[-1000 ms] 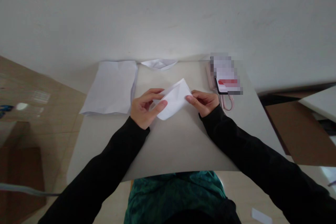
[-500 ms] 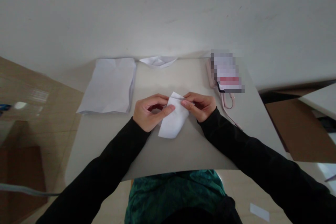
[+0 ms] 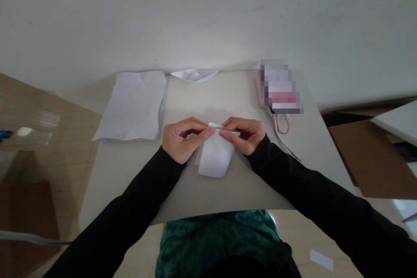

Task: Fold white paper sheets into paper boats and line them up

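Observation:
A folded sheet of white paper (image 3: 215,156) hangs between my two hands, low over the table. My left hand (image 3: 185,138) pinches its upper left edge, thumb on the near face. On the upper right edge, my right hand (image 3: 246,134) grips the same way. Both thumbs sit close together near the top fold, and the fingertips behind the paper are hidden. A second layer shows at the lower left of the sheet. Beyond my hands, a folded paper boat (image 3: 195,75) lies against the wall.
A stack of white paper (image 3: 135,106) lies at the table's left. A phone (image 3: 282,89), partly blurred out, rests on a pink object with a pink cable (image 3: 277,128) at the right. The wall borders the white table (image 3: 228,195) at the back. Cardboard (image 3: 374,158) stands to the right.
The folded paper has turned more upright and its lower end has come slightly nearer to me. My thumbs have shifted along the top edge; both hands keep their hold.

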`<state>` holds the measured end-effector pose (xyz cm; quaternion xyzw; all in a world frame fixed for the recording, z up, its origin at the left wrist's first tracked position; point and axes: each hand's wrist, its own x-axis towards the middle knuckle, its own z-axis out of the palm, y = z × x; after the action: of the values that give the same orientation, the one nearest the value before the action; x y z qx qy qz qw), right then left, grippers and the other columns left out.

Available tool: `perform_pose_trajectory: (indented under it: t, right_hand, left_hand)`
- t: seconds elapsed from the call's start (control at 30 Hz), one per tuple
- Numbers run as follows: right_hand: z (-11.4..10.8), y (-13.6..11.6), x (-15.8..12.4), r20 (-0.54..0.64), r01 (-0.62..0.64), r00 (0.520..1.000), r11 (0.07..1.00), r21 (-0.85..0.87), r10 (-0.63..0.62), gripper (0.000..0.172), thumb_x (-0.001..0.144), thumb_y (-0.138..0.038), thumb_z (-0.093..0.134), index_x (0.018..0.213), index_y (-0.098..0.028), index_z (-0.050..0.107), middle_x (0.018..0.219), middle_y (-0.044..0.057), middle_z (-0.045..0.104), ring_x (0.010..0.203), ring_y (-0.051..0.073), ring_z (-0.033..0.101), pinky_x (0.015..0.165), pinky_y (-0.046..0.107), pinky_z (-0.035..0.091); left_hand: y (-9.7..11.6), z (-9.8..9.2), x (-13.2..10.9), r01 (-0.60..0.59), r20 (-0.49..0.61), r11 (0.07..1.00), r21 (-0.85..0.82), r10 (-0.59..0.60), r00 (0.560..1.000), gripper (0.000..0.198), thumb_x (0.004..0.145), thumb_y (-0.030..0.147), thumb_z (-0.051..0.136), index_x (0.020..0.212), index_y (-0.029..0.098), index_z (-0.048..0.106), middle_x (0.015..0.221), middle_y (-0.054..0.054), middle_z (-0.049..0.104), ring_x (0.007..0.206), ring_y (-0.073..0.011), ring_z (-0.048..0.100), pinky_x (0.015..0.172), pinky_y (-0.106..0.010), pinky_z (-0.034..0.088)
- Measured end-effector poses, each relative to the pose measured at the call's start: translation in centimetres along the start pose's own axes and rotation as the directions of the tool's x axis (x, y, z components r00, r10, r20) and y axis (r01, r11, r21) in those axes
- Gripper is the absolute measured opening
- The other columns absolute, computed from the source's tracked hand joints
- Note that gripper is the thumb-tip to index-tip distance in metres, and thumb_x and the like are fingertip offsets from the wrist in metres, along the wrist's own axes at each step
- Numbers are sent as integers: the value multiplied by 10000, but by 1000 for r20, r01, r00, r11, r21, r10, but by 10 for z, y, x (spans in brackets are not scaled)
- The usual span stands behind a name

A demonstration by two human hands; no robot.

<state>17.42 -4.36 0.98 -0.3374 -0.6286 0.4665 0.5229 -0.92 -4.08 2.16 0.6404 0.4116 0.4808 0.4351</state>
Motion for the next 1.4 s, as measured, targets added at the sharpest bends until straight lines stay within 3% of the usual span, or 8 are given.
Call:
perform_pose_trajectory:
  t: [0.4,0.6,1.0,1.4]
  right_hand:
    - [-4,-1,3,-30,1,1000,999,-46,-2,173,799,-301,655,685,-172,673,717,48,689,644,125,613,576,269,477]
    - [-4,-2,3,-11,27,1000,1000,-7,-27,163,807,-280,648,690,-169,673,723,50,684,641,121,609,580,268,478]
    - [-3,-5,2,-21,98,995,994,-44,-99,162,798,-230,644,647,-172,635,710,57,676,606,114,593,523,260,447]
    - [-2,-10,0,-40,182,981,974,-133,-189,149,787,-167,642,638,-172,628,707,57,669,603,114,593,542,270,475]
  left_hand:
    - [-3,1,-1,0,17,1000,12,0,1000,118,709,297,751,713,185,713,750,-36,697,659,-133,628,610,-266,511]
    - [-2,4,-3,-13,-45,1000,9,13,999,74,682,234,774,680,189,716,710,-14,692,606,-110,607,562,-242,495]
    - [8,14,-6,89,-191,995,47,-79,979,135,629,240,798,596,188,678,643,0,698,570,-119,636,554,-235,561]
    - [7,16,-8,99,-233,995,-3,-97,968,243,606,232,809,521,182,587,647,2,693,559,-110,635,553,-241,571]
